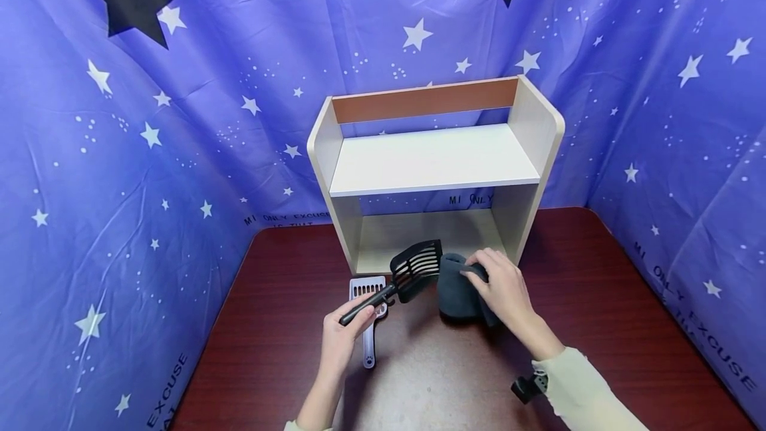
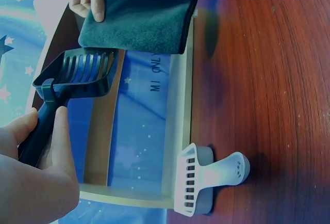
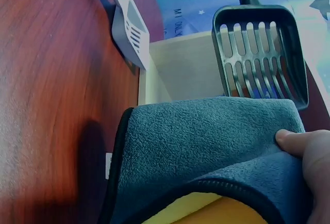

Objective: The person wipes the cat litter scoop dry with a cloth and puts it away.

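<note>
Before shelf (image 1: 433, 158): left hand (image 1: 344, 336) gripping black scoop (image 1: 409, 293), right hand (image 1: 504, 286) pinching cloth (image 1: 457, 292); apparently wiping, next needing steady scoop.

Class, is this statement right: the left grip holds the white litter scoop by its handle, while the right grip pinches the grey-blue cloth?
Not quite. The head view shows the left grip holding the black litter scoop by its handle; the white litter scoop lies on the table. The right grip does pinch the grey-blue cloth.
</note>
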Demonstrator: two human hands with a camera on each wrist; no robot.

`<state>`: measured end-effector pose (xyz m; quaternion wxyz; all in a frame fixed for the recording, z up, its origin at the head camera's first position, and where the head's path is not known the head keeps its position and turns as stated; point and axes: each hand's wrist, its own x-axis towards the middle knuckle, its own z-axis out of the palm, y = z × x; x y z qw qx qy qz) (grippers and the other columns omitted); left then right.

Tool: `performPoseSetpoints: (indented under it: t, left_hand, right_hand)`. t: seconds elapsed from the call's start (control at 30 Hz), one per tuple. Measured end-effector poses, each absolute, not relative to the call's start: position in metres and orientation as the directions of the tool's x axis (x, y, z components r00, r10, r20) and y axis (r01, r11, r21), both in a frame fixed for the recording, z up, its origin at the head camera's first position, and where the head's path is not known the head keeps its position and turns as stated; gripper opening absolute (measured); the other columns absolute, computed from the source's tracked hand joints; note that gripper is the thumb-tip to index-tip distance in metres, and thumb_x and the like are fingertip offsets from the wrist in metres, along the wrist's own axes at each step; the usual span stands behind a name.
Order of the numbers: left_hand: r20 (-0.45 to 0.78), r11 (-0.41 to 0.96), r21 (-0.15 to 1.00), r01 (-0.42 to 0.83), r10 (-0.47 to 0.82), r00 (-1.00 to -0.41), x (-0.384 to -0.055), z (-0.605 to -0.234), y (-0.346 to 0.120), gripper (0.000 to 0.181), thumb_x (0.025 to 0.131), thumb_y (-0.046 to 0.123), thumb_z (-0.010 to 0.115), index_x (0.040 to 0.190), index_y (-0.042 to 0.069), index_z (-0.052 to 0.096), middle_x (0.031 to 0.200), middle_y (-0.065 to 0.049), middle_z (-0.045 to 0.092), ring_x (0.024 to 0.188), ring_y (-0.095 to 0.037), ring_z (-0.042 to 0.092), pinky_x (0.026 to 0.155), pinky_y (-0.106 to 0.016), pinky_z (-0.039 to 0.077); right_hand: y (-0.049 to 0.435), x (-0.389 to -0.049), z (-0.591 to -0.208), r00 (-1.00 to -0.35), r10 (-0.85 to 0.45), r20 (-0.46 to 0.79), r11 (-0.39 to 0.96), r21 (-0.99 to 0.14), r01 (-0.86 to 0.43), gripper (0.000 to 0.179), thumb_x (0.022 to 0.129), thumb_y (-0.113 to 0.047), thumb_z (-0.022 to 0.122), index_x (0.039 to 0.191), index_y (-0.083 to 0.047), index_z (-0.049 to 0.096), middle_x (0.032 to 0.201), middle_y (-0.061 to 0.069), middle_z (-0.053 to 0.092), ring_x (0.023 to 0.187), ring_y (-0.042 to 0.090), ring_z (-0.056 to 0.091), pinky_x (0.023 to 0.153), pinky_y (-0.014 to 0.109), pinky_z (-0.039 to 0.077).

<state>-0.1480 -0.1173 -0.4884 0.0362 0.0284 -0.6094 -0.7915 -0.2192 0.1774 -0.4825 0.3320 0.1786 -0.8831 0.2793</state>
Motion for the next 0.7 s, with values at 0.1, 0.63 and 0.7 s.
performPoseSetpoints:
  t: [0.1,0.63,0.7]
  left_hand:
    - [-0.010,-0.259,0.966,0.014,-0.089,-0.996,-0.149,-0.488,-0.118,0.039,0.090,-0.003,0.068,0.124,-0.017,0.059,0.118,-0.020,0.071,0.095,-0.011,0.074,0.091,-0.026,0.059]
    - [0.020,-0.230,0.973,0.030,-0.045,-0.999,-0.150,-0.488,-0.105,0.039,0.090,-0.001,0.068,0.123,-0.018,0.059,0.111,-0.021,0.073,0.095,-0.014,0.074,0.087,-0.024,0.059]
    - [0.016,-0.220,0.975,0.025,-0.044,-0.999,-0.149,-0.488,-0.105,0.039,0.090,-0.001,0.068,0.123,-0.018,0.059,0.110,-0.022,0.073,0.095,-0.014,0.074,0.087,-0.023,0.060]
  right_hand:
    - [0.172,-0.216,-0.483,-0.706,-0.184,0.684,0.749,-0.367,-0.551,0.021,0.077,-0.014,0.084,0.088,-0.018,0.067,0.086,-0.004,0.068,0.082,0.016,0.061,0.070,0.038,0.054]
    - [0.137,-0.209,-0.485,-0.628,-0.403,0.665,0.671,-0.252,-0.697,0.022,0.078,-0.018,0.083,0.094,-0.019,0.068,0.092,-0.008,0.072,0.080,0.009,0.054,0.064,0.028,0.051]
    - [0.138,-0.210,-0.487,-0.633,-0.406,0.659,0.689,-0.233,-0.686,0.023,0.077,-0.018,0.084,0.093,-0.020,0.068,0.091,-0.007,0.072,0.080,0.010,0.054,0.063,0.029,0.052]
